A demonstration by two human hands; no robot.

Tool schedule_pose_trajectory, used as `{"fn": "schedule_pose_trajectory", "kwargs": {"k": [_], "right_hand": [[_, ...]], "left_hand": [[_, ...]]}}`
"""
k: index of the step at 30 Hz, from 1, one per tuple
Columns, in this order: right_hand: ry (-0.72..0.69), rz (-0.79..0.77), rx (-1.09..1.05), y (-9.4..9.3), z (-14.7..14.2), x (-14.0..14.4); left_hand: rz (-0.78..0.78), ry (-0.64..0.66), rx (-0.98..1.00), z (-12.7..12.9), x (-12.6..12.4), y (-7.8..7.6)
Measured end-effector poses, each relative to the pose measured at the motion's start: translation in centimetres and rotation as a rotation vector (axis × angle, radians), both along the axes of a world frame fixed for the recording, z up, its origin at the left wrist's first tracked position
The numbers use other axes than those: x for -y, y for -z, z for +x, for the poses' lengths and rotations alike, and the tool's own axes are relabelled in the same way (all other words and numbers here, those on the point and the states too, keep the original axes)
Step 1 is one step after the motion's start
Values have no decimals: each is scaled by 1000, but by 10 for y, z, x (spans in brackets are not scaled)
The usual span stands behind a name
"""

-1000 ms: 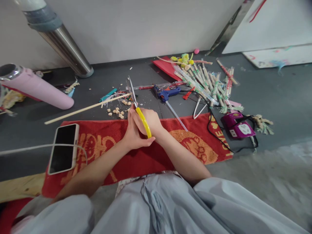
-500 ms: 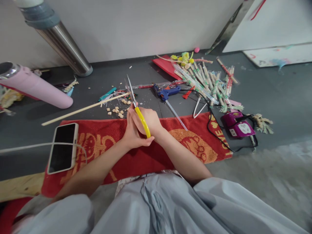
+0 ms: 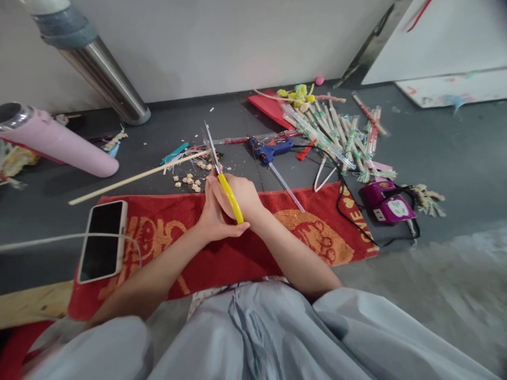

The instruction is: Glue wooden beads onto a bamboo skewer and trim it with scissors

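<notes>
Both my hands are clasped round a pair of yellow-handled scissors [image 3: 230, 198], one against the other. My left hand [image 3: 213, 216] wraps the handles from the left, its thumb stretched out below them. From the right, my right hand [image 3: 247, 196] presses on the handles, its fingers partly hidden. The metal blades point away from me, slightly parted. A long pale wooden stick [image 3: 138, 179] reaches from the left, with its right end at the blades. Small cut wooden pieces [image 3: 190, 181] lie just left of my hands.
A red towel [image 3: 253, 253] lies under my forearms, with a phone [image 3: 103, 240] and white cable at left. A blue glue gun [image 3: 273, 150], wrapped sticks [image 3: 336, 132] and a purple power socket [image 3: 388, 203] are to the right. A pink bottle [image 3: 75, 145] stands at left.
Almost nothing differs. The scissor handles sit very slightly further left and look a little closer together; the stick stays at the blades.
</notes>
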State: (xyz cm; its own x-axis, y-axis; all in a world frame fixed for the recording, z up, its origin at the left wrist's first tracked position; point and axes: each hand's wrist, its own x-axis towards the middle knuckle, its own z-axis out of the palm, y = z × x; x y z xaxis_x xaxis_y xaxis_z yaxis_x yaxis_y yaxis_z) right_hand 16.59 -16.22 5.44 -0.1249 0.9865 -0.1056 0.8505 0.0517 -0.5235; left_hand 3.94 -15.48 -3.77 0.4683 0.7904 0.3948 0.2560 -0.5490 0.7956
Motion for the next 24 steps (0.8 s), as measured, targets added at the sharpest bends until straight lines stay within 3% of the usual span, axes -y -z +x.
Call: {"fn": "schedule_pose_trajectory", "kwargs": {"k": [3, 8, 10, 15, 16, 19, 24], "right_hand": [[65, 2, -42, -3, 3, 2], [175, 97, -57, -2, 15, 1], [222, 136, -40, -1, 22, -1], [253, 233, -15, 3, 37, -5], [243, 263, -21, 4, 39, -5], [209, 329, -35, 5, 42, -4], [176, 373, -50, 9, 45, -5]], "left_hand": [[-8, 63, 6, -2, -2, -2], [131, -8, -5, -1, -5, -11], [255, -76, -1, -3, -6, -22], [837, -311, -107, -14, -13, -57], [863, -374, -142, -15, -16, -60], [682, -462, -224, -19, -27, -56], [373, -437, -210, -22, -36, -40]]}}
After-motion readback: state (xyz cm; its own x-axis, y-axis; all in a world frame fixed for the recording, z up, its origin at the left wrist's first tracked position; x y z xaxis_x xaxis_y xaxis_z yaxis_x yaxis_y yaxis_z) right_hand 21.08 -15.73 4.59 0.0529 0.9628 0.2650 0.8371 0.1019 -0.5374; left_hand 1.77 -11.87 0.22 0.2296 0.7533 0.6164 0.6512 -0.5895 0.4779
